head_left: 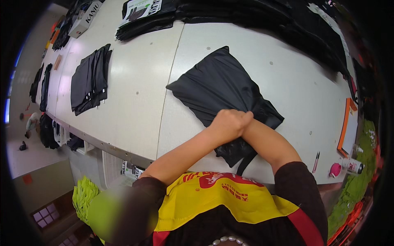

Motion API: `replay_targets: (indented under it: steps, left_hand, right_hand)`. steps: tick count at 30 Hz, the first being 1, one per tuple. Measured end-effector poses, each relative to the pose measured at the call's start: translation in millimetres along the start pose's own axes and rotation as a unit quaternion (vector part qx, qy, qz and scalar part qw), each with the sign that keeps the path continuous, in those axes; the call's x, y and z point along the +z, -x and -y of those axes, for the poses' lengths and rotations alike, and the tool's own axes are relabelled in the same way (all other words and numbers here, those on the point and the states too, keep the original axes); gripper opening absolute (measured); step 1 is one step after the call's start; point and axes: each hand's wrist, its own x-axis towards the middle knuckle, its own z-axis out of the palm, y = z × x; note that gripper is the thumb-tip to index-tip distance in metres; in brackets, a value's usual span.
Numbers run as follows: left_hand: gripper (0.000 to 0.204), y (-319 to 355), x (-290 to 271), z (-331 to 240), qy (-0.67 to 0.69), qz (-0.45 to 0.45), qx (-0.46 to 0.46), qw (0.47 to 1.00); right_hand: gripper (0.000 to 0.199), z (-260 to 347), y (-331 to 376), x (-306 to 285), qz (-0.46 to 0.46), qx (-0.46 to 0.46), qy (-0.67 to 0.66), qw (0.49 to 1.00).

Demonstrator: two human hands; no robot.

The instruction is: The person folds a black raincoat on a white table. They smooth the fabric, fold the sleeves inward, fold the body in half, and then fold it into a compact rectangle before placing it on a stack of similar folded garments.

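Note:
A smooth black fabric piece (219, 80) lies creased on the white table, its two far corners spread out and its near end bunched up. My left hand (228, 124) is closed at the bunched part, with the fabric gathered under it. My right forearm (271, 143) comes in from the right and meets the left hand. Most of my right hand is hidden behind the left one, so its fingers cannot be made out. A narrow black strip (246, 163) hangs from the near end of the fabric.
Folded dark garments (91, 80) lie on the left of the white table (143, 82). Black packs (147, 24) and a long black fabric heap (262, 18) line the far side. At right are an orange-edged tray (347, 128), tweezers-like snips (316, 162), a pink item (335, 169) and a bottle (353, 165).

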Motion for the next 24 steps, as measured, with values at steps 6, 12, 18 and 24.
replay_targets:
  steps: [6, 12, 18, 24]
  left_hand:
    - [0.043, 26, -41, -32, -0.021, -0.010, -0.119, 0.993]
    - [0.095, 73, -19, -23, 0.001, -0.016, -0.310, 0.951]
    - [0.096, 74, -15, -24, 0.069, 0.021, -0.357, 0.931]
    - [0.089, 81, -4, -17, -0.019, 0.058, -0.350, 0.935]
  right_hand:
    - [0.053, 3, -15, 11, -0.042, 0.000, -0.023, 0.999]
    - [0.052, 22, -3, 4, -0.063, -0.012, -0.046, 0.997]
    - [0.054, 21, 61, -32, 0.102, 0.048, -0.041, 0.993]
    - [0.082, 27, 83, -89, 0.332, 0.258, 0.048, 0.906]
